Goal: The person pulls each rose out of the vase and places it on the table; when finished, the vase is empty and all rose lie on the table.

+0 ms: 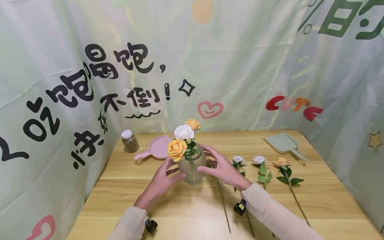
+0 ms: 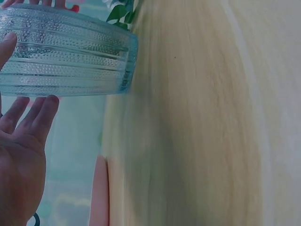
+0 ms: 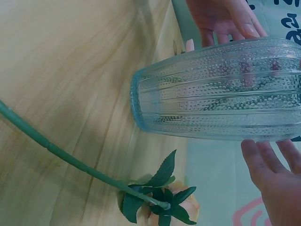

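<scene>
A clear ribbed glass vase (image 1: 192, 170) stands upright near the middle of the wooden table. From its mouth come a yellow rose (image 1: 177, 150), a white rose (image 1: 184, 132) and an orange rose (image 1: 193, 124). My left hand (image 1: 162, 178) holds the vase's left side, its fingertips against the glass in the left wrist view. On the opposite side my right hand (image 1: 223, 168) grips the vase, thumb in front and fingers round the back. Whether the vase base (image 3: 136, 101) rests fully on the table I cannot tell.
To the right lie white roses (image 1: 238, 161) and a peach rose (image 1: 282, 162). Another rose (image 3: 183, 202) lies close beside the vase. Behind are a lidded jar (image 1: 130, 142), a pink pan-shaped item (image 1: 159, 147) and a grey-green dustpan (image 1: 283, 141). Printed cloth surrounds the table.
</scene>
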`<state>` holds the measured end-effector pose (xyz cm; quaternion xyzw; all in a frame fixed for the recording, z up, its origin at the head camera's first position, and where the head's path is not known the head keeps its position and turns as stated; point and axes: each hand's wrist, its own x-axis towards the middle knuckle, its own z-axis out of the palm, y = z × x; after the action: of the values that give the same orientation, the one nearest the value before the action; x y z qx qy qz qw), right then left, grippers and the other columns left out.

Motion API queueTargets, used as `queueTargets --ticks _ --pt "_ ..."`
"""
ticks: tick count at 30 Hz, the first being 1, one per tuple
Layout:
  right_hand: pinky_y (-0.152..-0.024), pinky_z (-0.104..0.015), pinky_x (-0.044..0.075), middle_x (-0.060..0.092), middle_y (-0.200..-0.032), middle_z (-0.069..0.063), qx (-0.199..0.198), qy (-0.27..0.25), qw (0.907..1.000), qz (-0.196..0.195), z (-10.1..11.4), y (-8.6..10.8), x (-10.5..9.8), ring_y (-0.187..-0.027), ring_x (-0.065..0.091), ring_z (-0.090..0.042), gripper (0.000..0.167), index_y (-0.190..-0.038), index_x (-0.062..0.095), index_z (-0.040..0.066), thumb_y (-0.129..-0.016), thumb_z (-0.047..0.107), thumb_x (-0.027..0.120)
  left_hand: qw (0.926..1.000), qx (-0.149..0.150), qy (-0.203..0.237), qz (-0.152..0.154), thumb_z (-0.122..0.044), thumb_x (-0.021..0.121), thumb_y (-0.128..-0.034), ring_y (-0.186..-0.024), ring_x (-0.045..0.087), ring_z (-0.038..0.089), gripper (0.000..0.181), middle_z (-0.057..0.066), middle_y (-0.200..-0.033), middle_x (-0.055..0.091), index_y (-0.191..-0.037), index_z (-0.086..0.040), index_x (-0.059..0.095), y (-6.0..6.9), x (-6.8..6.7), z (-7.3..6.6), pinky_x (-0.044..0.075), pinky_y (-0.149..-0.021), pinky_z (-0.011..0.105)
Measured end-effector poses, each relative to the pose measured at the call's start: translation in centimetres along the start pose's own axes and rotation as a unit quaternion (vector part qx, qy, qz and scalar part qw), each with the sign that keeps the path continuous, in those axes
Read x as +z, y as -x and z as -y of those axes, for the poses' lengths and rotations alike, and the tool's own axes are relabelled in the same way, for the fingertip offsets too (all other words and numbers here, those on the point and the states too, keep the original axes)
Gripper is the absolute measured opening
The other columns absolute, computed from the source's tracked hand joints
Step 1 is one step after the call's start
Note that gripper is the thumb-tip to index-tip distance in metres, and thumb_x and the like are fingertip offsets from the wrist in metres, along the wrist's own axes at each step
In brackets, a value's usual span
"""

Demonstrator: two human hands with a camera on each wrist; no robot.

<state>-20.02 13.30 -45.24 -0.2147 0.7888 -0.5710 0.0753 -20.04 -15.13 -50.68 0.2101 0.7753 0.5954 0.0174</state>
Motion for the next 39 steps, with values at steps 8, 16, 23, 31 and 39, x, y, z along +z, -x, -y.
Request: queueTargets --ticks 8,16,23,31,39 --pt "-0.127 -0.063 0.045 0.036 -0.175 0.002 -0.009 -0.002 0.9999 0.008 -0.1 -0.4 0.1 -0.156 0.044 -0.037 0.087 -0.170 0.033 0.039 -0.099 0.036 0.084 0.9960 0.055 -0.010 -0.070 -0.009 0.083 -0.0974 -0.143 0.058 0.043 0.075 0.014 -0.159 0.055 -0.161 -0.018 0.045 0.2 -0.7 -1.4 0.059 -0.116 0.049" --pt "-0.128 -0.062 0.044 0.029 -0.180 0.004 -0.014 0.015 0.9996 0.018 -0.3 -0.8 0.3 -0.160 0.039 -0.038 0.090 -0.170 0.028 0.046 -0.099 0.037 0.082 0.9583 0.234 -0.068 -0.149 0.009 0.080 -0.0912 -0.130 0.063 0.013 0.033 0.015 -0.132 0.069 -0.121 -0.003 0.072 -0.1 -0.1 -4.0 0.052 -0.118 0.022" --pt "-0.128 -0.062 0.044 0.041 -0.173 0.000 -0.016 0.017 0.9997 -0.009 -0.3 -0.8 0.9 -0.157 0.043 -0.034 0.088 -0.170 0.034 0.037 -0.098 0.030 0.085 0.9591 0.226 -0.107 -0.133 0.000 0.083 -0.0923 -0.143 0.054 0.020 0.052 0.012 -0.149 0.065 -0.142 -0.006 0.070 -0.2 0.8 -5.0 0.045 -0.126 0.031" --pt "-0.128 -0.062 0.044 0.043 -0.171 0.001 -0.021 0.018 0.9994 -0.018 -0.3 -0.9 1.1 -0.157 0.043 -0.032 0.088 -0.169 0.035 0.034 -0.097 0.030 0.086 0.9536 0.232 -0.113 -0.154 0.001 0.080 -0.0953 -0.138 0.058 0.023 0.038 0.011 -0.142 0.072 -0.132 -0.006 0.076 -0.7 0.9 -5.1 0.046 -0.123 0.028" --pt "-0.127 -0.061 0.046 0.046 -0.169 -0.003 -0.018 0.013 0.9996 -0.019 -0.4 -0.9 1.2 -0.155 0.045 -0.033 0.090 -0.169 0.036 0.031 -0.095 0.037 0.087 0.9501 0.232 -0.055 -0.200 0.010 0.077 -0.0948 -0.124 0.067 0.015 0.026 0.018 -0.123 0.073 -0.119 0.000 0.074 -1.2 0.5 -6.8 0.054 -0.114 0.019"
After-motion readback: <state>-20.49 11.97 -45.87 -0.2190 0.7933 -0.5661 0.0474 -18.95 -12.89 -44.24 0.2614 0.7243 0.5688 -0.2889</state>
